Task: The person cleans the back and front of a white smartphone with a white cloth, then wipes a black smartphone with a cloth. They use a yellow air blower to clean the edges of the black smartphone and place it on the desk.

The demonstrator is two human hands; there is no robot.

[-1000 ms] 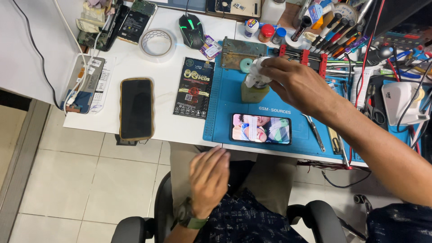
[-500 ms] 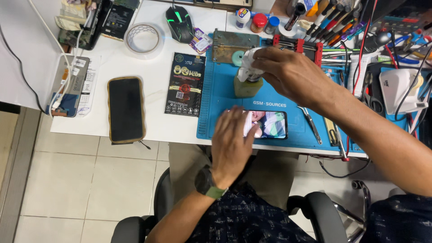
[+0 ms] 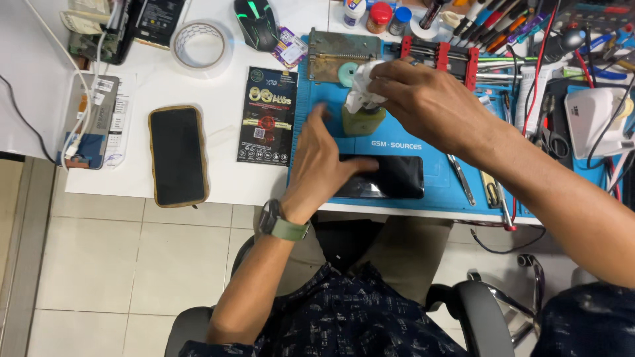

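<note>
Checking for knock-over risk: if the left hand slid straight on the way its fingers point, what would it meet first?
Probably the small greenish bottle just beyond the left hand, which rests on the dark phone; the right hand presses a white cloth on top. Depth is unclear.

My one head view looks steeply down, close over the table point(image 3: 218, 165), lap and floor at frame bottom.

A dark-screened phone point(image 3: 387, 177) lies flat on the blue mat, behind it a small greenish bottle point(image 3: 362, 121) under a white cloth point(image 3: 362, 89)
</note>
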